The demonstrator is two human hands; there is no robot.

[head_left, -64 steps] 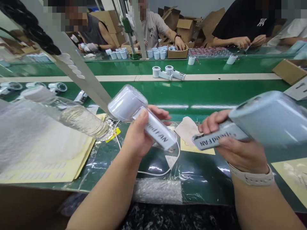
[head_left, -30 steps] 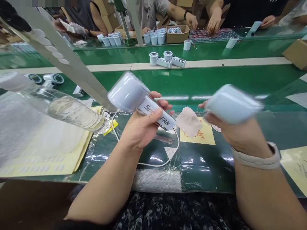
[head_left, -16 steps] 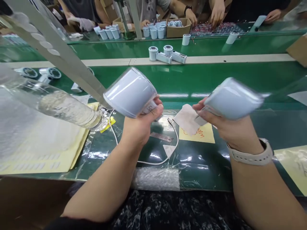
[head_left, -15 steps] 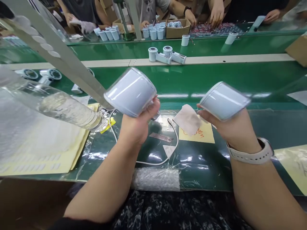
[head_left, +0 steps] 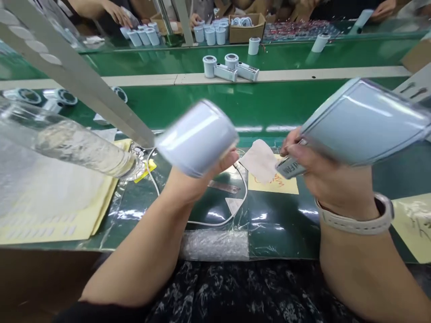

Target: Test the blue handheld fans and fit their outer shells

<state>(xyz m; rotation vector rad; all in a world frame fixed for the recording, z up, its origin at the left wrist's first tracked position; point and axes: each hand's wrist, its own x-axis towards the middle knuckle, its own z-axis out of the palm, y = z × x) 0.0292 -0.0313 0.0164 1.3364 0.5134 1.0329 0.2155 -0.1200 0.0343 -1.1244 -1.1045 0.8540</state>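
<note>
well, both hands are up above the green belt, each with a fan. the left hand (head_left: 198,190) holds a pale blue handheld fan (head_left: 197,138) with its head tipped up; the fingers look closed around the handle, though blur and the fan head hide most of them, so that's only my best reading. the right hand (head_left: 325,168) is clenched on a second blue fan (head_left: 365,121), with the fingers (head_left: 292,146) wrapped over its handle and the lettered end (head_left: 289,168) poking out to the left. a cream watch strap (head_left: 353,225) circles the right wrist.

between the hands, a beige cloth (head_left: 259,160) lies partly on a yellow note (head_left: 272,184) with orange writing. a white cable (head_left: 208,223) curves across a clear plastic sheet (head_left: 269,233) on the belt, and bubble wrap (head_left: 215,246) sits at the near edge. to the left, a clear plastic bottle (head_left: 77,143) lies tilted above a yellow envelope (head_left: 50,211). further off, fan parts (head_left: 224,69) stand on the far belt, near a co-worker's hand (head_left: 116,13).
</note>
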